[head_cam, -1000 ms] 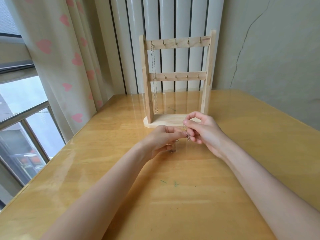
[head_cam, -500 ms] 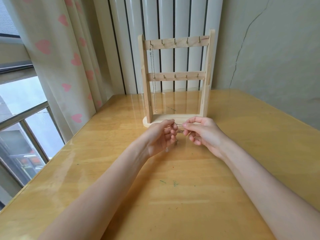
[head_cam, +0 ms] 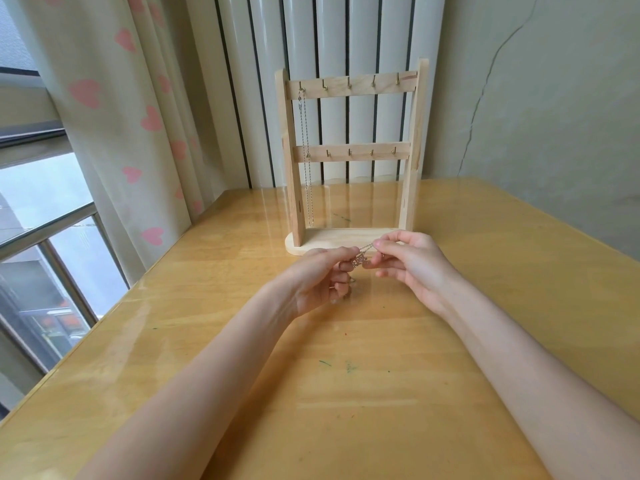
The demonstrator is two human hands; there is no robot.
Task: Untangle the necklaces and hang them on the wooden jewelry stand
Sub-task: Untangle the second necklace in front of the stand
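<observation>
Both hands pinch a tangled necklace just in front of the wooden jewelry stand.

The left hand [head_cam: 320,277] and right hand [head_cam: 410,265] hold the silver tangled necklace [head_cam: 360,259] between them above the counter [head_cam: 346,375], each with thumb and fingers curled on the chain; the knot itself is too small to make out, and how much chain hangs below the left hand is hidden. The wooden jewelry stand [head_cam: 349,161] stands upright just beyond the hands, its base partly covered by them. One hung necklace [head_cam: 306,161] dangles from the leftmost top hook, down past the lower bar. Behind the stand is a white ribbed radiator [head_cam: 332,39]; to the left a heart-print curtain [head_cam: 114,116] and a window [head_cam: 41,220], cut off by the edge. A cracked wall [head_cam: 536,98] stands to the right.
</observation>
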